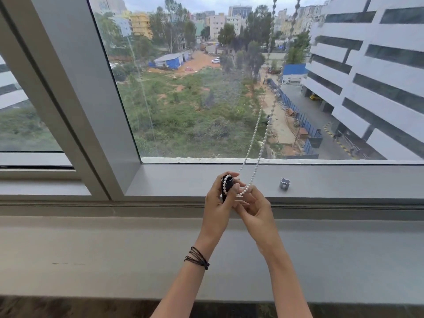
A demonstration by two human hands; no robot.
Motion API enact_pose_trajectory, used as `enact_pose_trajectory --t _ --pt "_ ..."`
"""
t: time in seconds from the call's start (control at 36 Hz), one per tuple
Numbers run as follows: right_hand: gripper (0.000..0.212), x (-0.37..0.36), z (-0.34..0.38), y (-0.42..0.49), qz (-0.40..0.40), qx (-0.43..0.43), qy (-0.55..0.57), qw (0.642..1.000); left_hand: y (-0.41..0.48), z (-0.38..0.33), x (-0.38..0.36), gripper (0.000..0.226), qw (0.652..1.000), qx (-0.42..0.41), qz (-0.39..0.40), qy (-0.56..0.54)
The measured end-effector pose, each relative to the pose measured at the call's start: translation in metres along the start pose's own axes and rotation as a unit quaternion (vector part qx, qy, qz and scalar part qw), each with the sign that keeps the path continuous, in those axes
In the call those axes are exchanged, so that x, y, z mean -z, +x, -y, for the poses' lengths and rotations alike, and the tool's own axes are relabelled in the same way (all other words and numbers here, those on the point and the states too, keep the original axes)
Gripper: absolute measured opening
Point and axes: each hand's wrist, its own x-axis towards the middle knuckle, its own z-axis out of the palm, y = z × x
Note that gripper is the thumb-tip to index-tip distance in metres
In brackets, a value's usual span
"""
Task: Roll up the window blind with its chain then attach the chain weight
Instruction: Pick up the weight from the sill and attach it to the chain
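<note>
1. At the centre of the frame, just in front of the window sill (344,180), a black chain weight (227,187) is held upright in the left hand (216,200); the fingers are curled round its body and clamped on it.
2. A white bead chain (258,131) is seen descending as two strands from the upper right of the frame, across the window glass (195,99), to the hands. Its lowest loop is draped over the open top of the chain weight and down its front.
3. The strand to the right of the weight is pinched between the thumb and fingertips of the right hand (254,208), which is placed just beside the left hand and touches it.
4. On the sill, right of the hands and well apart from them, a small grey plastic cap (284,183) is stood on its own.
5. Black cord bands (197,258) are worn round the left wrist, lower centre of the frame.
6. A grey window frame post (75,88) is shown slanting through the left of the frame; beyond the glass, a green plot and a white multi-storey building (367,65) at the upper right can be made out.
</note>
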Motion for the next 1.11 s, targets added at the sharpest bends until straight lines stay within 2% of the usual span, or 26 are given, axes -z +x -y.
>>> enact_pose_trajectory --t 0.03,0.14,0.19,0.25,0.28,0.33,0.39,0.44,0.5,0.58,0.67,0.83,0.92,1.0,1.06,1.11 --pt "0.016 0.002 0.002 0.0 0.004 -0.014 0.006 1.0 0.001 0.001 0.001 0.014 1.0 0.003 0.003 0.002" --pt "0.025 0.011 0.014 0.003 0.025 -0.076 0.036 0.996 0.001 0.007 0.005 0.014 1.0 0.02 -0.005 0.001" --pt "0.028 0.017 0.019 0.005 0.063 -0.113 0.008 0.992 0.001 0.008 0.008 0.014 1.0 0.022 -0.009 -0.007" --pt "0.029 0.026 0.022 0.011 0.066 -0.13 -0.065 0.987 0.002 0.009 0.009 0.013 1.0 0.02 -0.007 -0.004" --pt "0.028 0.031 0.023 0.016 0.038 -0.127 -0.108 0.985 0.003 0.009 0.01 0.013 1.0 0.02 -0.006 -0.001" --pt "0.027 0.045 0.021 0.027 -0.068 -0.087 -0.217 0.97 0.006 0.008 0.011 0.012 1.0 0.021 0.0 0.005" --pt "0.027 0.06 0.018 0.038 -0.168 -0.028 -0.324 0.931 0.007 0.006 0.013 0.016 1.0 0.02 0.013 0.016" --pt "0.026 0.072 0.013 0.046 -0.215 0.005 -0.386 0.897 0.007 0.005 0.016 0.017 0.999 0.02 0.023 0.026" --pt "0.032 0.081 0.007 0.052 -0.208 0.015 -0.432 0.877 0.007 0.003 0.018 0.015 0.999 0.017 0.027 0.029" --pt "0.041 0.089 0.0 0.06 -0.147 -0.004 -0.494 0.857 0.008 0.001 0.019 0.013 0.999 0.016 0.031 0.025" --pt "0.039 0.096 -0.006 0.063 -0.1 -0.048 -0.527 0.842 0.009 0.001 0.02 0.011 0.998 0.02 0.042 0.031" --pt "0.036 0.104 -0.012 0.067 -0.108 -0.083 -0.557 0.819 0.011 0.001 0.02 0.02 0.996 0.014 0.051 0.065" --pt "0.031 0.106 -0.013 0.066 -0.125 -0.069 -0.548 0.824 0.011 0.001 0.021 0.02 0.995 0.008 0.053 0.081" --pt "0.024 0.097 -0.006 0.064 -0.141 -0.01 -0.465 0.874 0.012 0.001 0.021 0.018 0.994 0.007 0.06 0.086" --pt "0.025 0.085 0.003 0.061 -0.16 0.059 -0.389 0.905 0.012 0.001 0.021 0.017 0.994 0.004 0.064 0.093" --pt "0.028 0.07 0.015 0.058 -0.16 0.133 -0.329 0.921 0.013 0.001 0.02 0.016 0.992 0.001 0.071 0.101"
